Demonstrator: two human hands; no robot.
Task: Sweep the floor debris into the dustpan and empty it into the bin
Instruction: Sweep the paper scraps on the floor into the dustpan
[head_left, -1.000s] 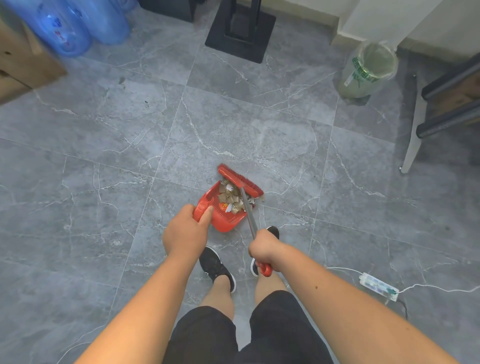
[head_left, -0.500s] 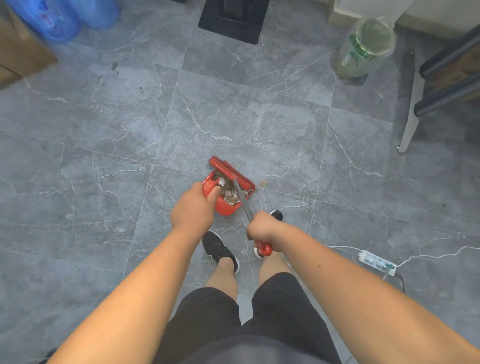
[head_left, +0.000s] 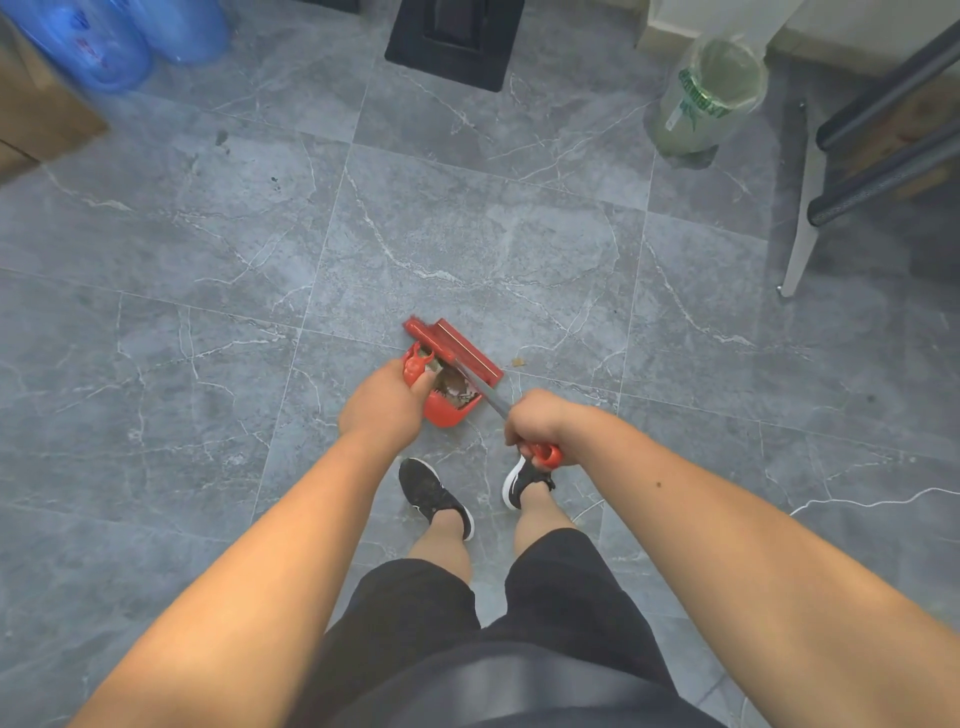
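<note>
My left hand (head_left: 382, 402) grips the handle of a red dustpan (head_left: 447, 413) held above the grey tiled floor, with paper scraps and debris (head_left: 454, 387) inside it. My right hand (head_left: 535, 423) is closed on the red grip of a broom with a metal shaft; its red brush head (head_left: 457, 351) rests across the dustpan's far edge. One small brown scrap (head_left: 517, 362) lies on the floor just right of the brush. The bin (head_left: 709, 98), lined with a translucent bag, stands at the upper right.
Blue water bottles (head_left: 111, 41) and a cardboard box (head_left: 36, 114) sit at the upper left. A black stand base (head_left: 457, 41) is at top centre. Chair legs and dark rails (head_left: 878, 150) stand at the right edge. My two black shoes (head_left: 434, 493) are under my hands.
Both hands have risen with the dustpan and broom, away from the floor. The view has shifted, and the power strip at the lower right is out of sight.
</note>
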